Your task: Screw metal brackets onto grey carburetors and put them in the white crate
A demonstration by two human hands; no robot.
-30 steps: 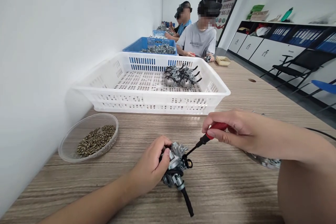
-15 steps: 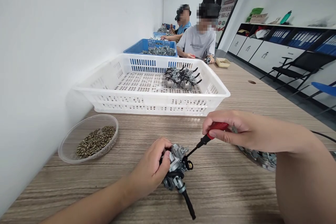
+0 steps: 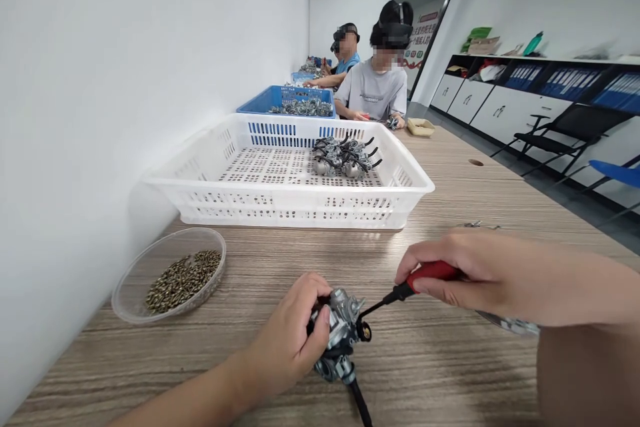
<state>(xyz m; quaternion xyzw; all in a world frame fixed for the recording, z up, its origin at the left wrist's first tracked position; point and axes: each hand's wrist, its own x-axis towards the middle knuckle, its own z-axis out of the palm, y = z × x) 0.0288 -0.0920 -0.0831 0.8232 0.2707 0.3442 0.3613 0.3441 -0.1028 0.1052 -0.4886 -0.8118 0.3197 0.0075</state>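
My left hand (image 3: 290, 340) grips a small metal carburetor (image 3: 340, 333) on the wooden table (image 3: 450, 373), near the front edge. A black hose runs down from the carburetor out of view. My right hand (image 3: 465, 273) holds a red-handled screwdriver (image 3: 425, 277), and its black shaft points left and down with the tip against the carburetor's top. A clear bowl of small brass screws (image 3: 173, 277) sits to the left, beside the wall.
A white perforated basket (image 3: 280, 197) with several carburetors (image 3: 345, 157) stands behind my hands. Beyond it is a blue basket (image 3: 285, 100) of parts. Two people sit working farther along the table. Metal parts (image 3: 515, 325) lie partly hidden under my right forearm. Chairs and cabinets line the right side.
Both hands and the carburetor sit lower in the picture and the baskets too, as my head tilted up slightly. The screwdriver stays on the carburetor, its handle lower.
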